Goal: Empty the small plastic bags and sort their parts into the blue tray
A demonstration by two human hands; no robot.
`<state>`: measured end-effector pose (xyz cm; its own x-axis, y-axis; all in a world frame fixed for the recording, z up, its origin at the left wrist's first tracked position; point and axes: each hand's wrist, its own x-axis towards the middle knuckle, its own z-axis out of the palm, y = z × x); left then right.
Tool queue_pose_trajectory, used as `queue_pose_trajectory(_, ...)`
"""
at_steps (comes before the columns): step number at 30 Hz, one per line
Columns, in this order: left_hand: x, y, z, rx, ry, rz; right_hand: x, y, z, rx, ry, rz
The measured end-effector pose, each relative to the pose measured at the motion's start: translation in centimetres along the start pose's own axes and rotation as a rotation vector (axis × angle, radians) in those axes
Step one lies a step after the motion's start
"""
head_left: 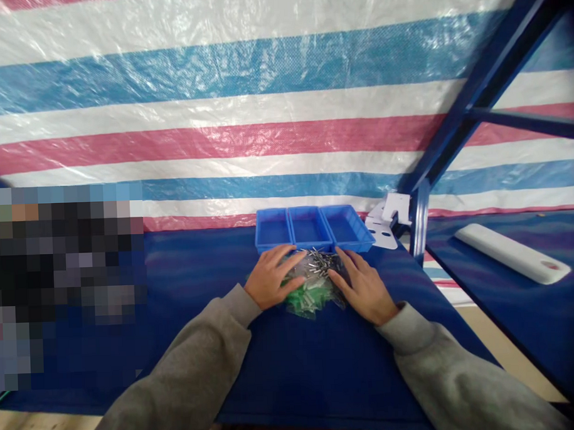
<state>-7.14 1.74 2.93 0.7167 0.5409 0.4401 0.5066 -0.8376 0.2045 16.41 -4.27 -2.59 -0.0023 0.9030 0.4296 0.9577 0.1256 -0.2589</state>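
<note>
Between my two hands lies a heap of small things on the dark blue table. Its far part is thin silvery metal pieces [321,263], like screws or pins; too small to tell which. Nearer to me are green pieces and clear plastic bags [309,299]. My left hand [274,277] rests at the heap's left side, fingers spread and pointing inward. On the right side, my right hand [362,284] lies with fingers apart against the heap's edge. Neither hand grips anything. Right behind the heap stand three blue trays [310,227] side by side.
White cut-out sheets [388,221] lie right of the trays, by a blue metal post [418,226]. A long white object [512,252] is on another blue surface [497,295] at the right, across a gap. Striped plastic sheeting [265,140] hangs behind. The left side is blurred out.
</note>
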Motion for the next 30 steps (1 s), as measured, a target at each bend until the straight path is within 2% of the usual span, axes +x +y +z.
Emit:
queue_pose_trajectory(4, 0.0, 1.3, 1.2, 0.047, -0.123, 0.081, -0.2, -0.9, 0.1, 0.006, -0.044, -0.074)
queue_pose_trajectory(9, 0.0, 1.2, 1.8, 0.047, -0.136, 0.081, -0.2, -0.9, 0.1, 0.077, -0.09, -0.121)
queue_pose_trajectory(13, 0.1, 1.0, 1.4, 0.007, -0.124, 0.075, -0.2, -0.1, 0.0, 0.151, -0.098, -0.146)
queue_pose_trajectory(18, -0.2, 0.3, 0.5, -0.001, -0.152, 0.097, -0.5, 0.4, -0.5, 0.136, -0.067, -0.093)
queue_pose_trajectory(24, -1.5, -1.0, -0.8, 0.017, -0.26, 0.082, -0.7, -0.5, -0.5, 0.094, -0.235, -0.193)
queue_pose_trajectory(30, -2.8, -1.1, -0.6, 0.002, -0.413, -0.046, -0.5, -1.1, -0.5, 0.088, -0.293, -0.241)
